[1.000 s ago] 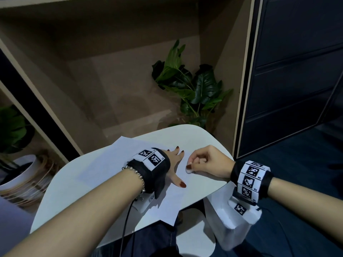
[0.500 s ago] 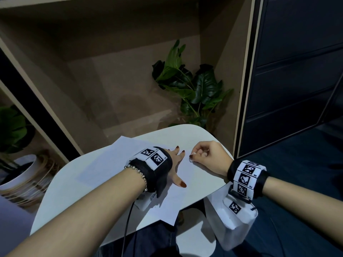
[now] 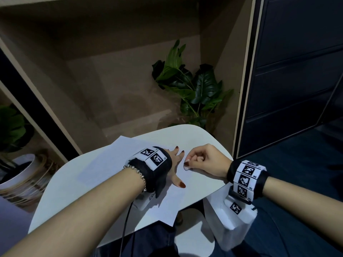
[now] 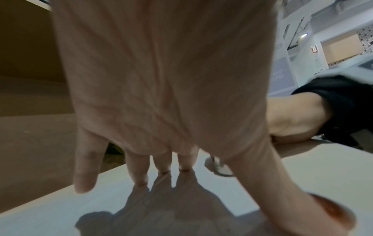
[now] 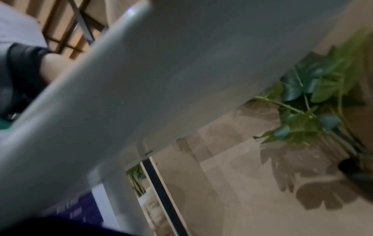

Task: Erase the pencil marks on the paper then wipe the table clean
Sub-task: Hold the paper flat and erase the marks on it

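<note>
Head view, 1 sheet: paper [image 3: 104,164], flat on the white table [image 3: 187,134]. Left hand [image 3: 175,164] lies on the paper, fingers spread straight, pinning it. Right hand [image 3: 203,160], just right of the left hand, is curled, pinching a small white eraser [image 3: 186,162] against the paper. Handling, judged: paper light, thin, slides and creases easily; hold beside the rubbing spot.

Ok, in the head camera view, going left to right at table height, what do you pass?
White plant pot on the floor → bracelet → left hand flat on the paper → small white eraser → right hand pinching it → right wrist band.
</note>
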Demonstrator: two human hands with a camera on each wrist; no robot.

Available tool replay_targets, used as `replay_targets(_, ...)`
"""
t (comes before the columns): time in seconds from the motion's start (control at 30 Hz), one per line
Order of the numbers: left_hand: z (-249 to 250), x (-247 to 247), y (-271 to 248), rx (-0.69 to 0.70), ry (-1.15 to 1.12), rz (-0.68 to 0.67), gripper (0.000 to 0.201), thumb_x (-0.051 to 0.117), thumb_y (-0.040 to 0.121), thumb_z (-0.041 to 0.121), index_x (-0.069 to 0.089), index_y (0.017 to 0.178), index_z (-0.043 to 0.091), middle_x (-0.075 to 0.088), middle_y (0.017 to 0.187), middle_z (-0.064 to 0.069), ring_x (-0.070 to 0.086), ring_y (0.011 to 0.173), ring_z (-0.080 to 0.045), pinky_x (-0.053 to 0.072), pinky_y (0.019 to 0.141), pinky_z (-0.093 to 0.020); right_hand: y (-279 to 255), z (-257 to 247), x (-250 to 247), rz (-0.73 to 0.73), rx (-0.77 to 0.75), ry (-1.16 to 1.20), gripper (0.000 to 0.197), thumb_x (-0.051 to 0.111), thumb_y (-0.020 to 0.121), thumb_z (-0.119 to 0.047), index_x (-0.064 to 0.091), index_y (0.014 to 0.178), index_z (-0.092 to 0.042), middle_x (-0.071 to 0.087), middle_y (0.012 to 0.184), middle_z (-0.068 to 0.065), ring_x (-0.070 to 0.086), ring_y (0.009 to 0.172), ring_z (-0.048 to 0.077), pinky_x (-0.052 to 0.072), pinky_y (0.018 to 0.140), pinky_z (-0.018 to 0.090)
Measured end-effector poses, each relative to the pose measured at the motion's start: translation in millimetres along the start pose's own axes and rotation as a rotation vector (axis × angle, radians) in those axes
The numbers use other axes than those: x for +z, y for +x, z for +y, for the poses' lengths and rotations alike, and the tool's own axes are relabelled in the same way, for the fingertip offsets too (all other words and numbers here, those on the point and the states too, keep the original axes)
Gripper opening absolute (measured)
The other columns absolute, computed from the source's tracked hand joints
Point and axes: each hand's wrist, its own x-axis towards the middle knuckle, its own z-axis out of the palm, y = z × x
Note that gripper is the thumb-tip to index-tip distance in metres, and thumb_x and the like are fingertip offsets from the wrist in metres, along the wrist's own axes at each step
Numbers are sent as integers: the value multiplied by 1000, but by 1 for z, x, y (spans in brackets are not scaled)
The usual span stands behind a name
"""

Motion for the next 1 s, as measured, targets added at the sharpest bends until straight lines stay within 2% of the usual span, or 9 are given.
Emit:
replay_targets(0.1,-1,-1,-1,3,-1,-9,113,60,83,67,-14,155,21,-17,163,-6,7,151,-30,20,117,-49,6,3,2,211,-11,-141,9,75,86,-12,71,83,-5,63,62,0,49,49,0,40,55,10)
replay_targets(0.27,-2,1,2,3,-12,-7,115,61,81,68,-13,155,21,-15,163,-7,9,150,-32,20,117,-50,-4,-4,1,-60,-2,-5,12,74,86,-5,71,90,6,65,72,15,56,59,8,48,60,13)
replay_targets(0.43,-4,1,6,7,-17,-27,117,61,80,69,-16,154,22,-18,163,-5,6,151,-31,21,116,-50,6,4,2,247,1,-154,9,77,84,-13,72,81,-7,60,60,-1,47,49,2,42,58,13)
replay_targets(0.6,-5,3,4,10,-37,-12,117,62,79,70,-15,155,22,-17,163,-4,7,151,-29,21,117,-48,-7,-6,4,-16,16,75,12,73,85,2,68,89,12,62,68,16,54,49,3,49,58,12)
replay_targets(0.67,-5,3,5,19,-41,-11,117,61,79,70,-14,155,23,-17,163,-4,6,151,-29,22,117,-49,-3,-3,5,79,13,29,10,74,85,-3,70,88,6,65,69,18,58,53,2,49,59,13)
replay_targets(0.73,-7,3,4,22,-48,-11,116,60,79,71,-14,155,23,-16,163,-4,6,151,-29,22,116,-49,4,2,6,203,9,-107,8,76,84,-11,71,83,-5,65,66,8,56,55,3,47,61,15)
replay_targets(0.8,-7,4,4,22,-55,-7,116,60,79,72,-14,155,24,-16,163,-3,5,151,-30,22,116,-50,4,2,7,176,13,-83,8,76,84,-10,71,83,-5,63,66,7,56,57,7,49,64,18)
replay_targets(0.9,-7,5,2,17,-77,3,117,61,79,71,-12,156,23,-14,164,-3,6,151,-30,22,117,-48,-3,-4,6,-21,6,0,8,74,85,-5,72,88,3,64,71,16,55,59,10,51,63,16)
replay_targets(1.0,-7,4,2,-2,-88,14,119,62,77,72,-9,157,17,-10,165,-1,12,151,-27,27,115,-45,5,0,5,120,6,-57,4,76,84,-8,74,84,-5,68,71,14,57,60,11,58,67,27)
